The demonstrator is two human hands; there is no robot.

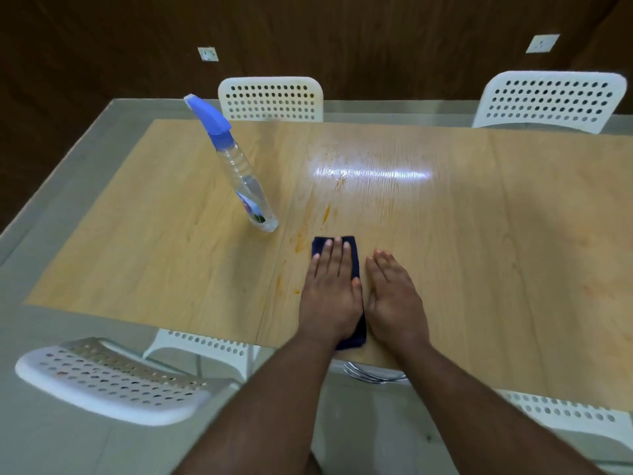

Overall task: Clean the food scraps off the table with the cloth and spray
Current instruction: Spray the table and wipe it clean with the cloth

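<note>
Dark wood-panel wall behind, white perforated chairs [270,99] round a light wood table [479,234]. Wiping step is on. Left hand [330,296] lies flat on the folded dark cloth [354,258], fingers straight, pressing it down, not curled round it; grip is released, just a flat push. Right hand [394,299] lies flat on the bare table just beside the cloth, fingers straight, holding nothing. Cloth sits near the front edge, mid-table. Orange smears [325,214] streak the wood ahead of the cloth and to its left, running up toward the glare patch. Spray bottle [239,169], blue top, stands upright, untouched, to the left beyond the cloth.

Looks early: most smears are still there. Next move probably calls for pushing the cloth forward and left across the streaks with steady downward pressure, maybe spraying first.
</note>
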